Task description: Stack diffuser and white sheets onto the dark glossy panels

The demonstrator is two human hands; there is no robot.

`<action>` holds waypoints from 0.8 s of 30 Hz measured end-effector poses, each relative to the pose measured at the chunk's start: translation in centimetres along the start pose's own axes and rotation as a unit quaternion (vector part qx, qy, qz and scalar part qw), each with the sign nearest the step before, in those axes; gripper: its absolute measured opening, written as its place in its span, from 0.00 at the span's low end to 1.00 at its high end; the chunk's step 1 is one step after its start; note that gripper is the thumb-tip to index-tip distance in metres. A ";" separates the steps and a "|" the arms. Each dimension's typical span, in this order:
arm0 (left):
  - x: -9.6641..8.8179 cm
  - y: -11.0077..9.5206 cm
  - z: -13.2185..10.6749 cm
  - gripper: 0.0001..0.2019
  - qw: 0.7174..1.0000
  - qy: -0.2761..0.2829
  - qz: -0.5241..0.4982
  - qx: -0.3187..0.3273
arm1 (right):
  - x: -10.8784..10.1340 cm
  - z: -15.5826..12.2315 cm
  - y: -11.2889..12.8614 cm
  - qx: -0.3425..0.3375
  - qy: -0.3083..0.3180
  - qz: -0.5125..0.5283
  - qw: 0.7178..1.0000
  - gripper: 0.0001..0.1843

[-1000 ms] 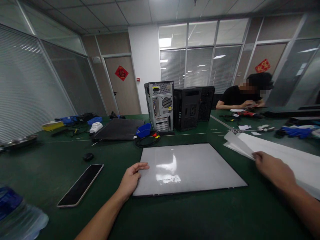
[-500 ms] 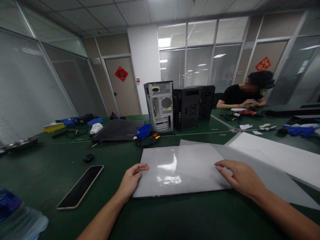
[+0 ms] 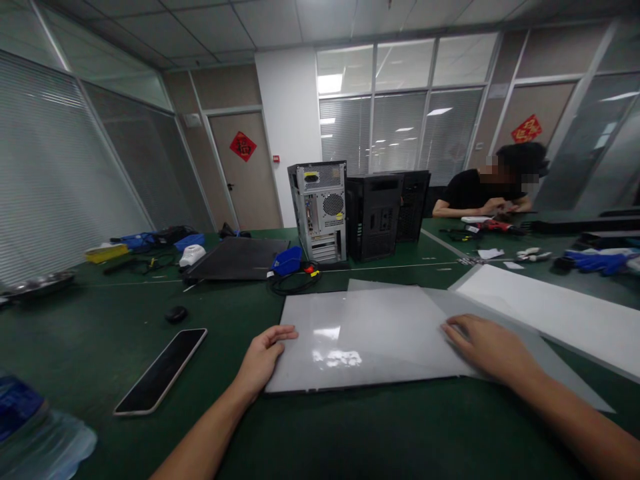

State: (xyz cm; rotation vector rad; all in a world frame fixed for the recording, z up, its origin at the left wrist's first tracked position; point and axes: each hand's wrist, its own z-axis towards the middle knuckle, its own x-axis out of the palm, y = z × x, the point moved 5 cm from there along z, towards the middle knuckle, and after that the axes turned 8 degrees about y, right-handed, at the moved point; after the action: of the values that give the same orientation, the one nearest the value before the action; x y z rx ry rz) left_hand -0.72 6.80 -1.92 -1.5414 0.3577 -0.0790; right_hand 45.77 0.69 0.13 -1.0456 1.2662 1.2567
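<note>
A flat white panel (image 3: pixel 320 320) with a glossy face and thin dark edging lies in front of me. My left hand (image 3: pixel 265 350) holds its left edge, fingers over the top. A thin translucent sheet (image 3: pixel 555 373) overlaps the panel's right part and sticks out beyond it. My right hand (image 3: pixel 485 340) rests on that sheet near the panel's right side, fingers loosely bent and thumb apart; the undersides of its fingers are hidden.
Computer cases (image 3: pixel 323 213) stand behind the panel, with a blue tray (image 3: pixel 287 261) and cables before them. At left are a phone (image 3: pixel 163 373) and a plastic bottle (image 3: pixel 40 433). A white sheet (image 3: pixel 550 313) lies right. Another person (image 3: pixel 480 190) sits far right.
The translucent sheet has slid left, further over the panel. My right hand has shifted slightly right across it. My left hand and the panel stay almost where they were.
</note>
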 end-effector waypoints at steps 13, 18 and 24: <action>0.1 -0.2 0.0 0.21 1.000 0.002 0.000 -0.007 | -0.6 -0.2 1.0 -0.039 -0.030 -0.007 0.999 0.32; 0.2 -0.4 -0.1 0.21 1.000 -0.002 0.000 -0.006 | 0.0 -0.3 1.9 -0.100 -0.006 0.001 0.995 0.30; 0.2 -0.6 -0.2 0.22 1.000 -0.003 0.002 -0.003 | 0.1 -0.8 3.8 -0.171 0.009 0.011 0.985 0.29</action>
State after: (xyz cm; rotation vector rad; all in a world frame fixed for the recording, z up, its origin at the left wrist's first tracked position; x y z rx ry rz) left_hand -0.43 6.55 -1.32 -1.5467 0.3561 -0.0696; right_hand 41.97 0.24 0.37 -1.2893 1.0999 1.5194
